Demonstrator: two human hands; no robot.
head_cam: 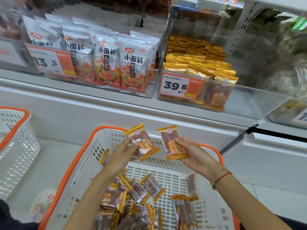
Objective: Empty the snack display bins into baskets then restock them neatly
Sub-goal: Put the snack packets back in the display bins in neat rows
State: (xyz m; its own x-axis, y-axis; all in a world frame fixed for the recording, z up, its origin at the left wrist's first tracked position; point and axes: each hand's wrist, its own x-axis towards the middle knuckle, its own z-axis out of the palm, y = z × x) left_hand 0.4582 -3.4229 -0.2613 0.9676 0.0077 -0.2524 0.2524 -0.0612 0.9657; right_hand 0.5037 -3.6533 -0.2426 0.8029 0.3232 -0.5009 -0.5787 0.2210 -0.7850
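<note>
Both hands up over the white basket [106, 143] at lower centre, left hand [123, 151] pinching one gold-edged packet [142, 141], right hand [191, 153] cradling another packet [172, 143], faces up, seemingly squared for neat stacking in the clear bin [245, 98] upper right.

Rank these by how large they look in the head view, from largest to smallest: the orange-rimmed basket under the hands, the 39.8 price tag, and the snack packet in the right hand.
1. Orange-rimmed basket, by far the largest.
2. 39.8 price tag.
3. Snack packet held by the right hand.
The tag and packet look fairly close in size, and the packet is nearer the camera, so their order is unsure.
</note>
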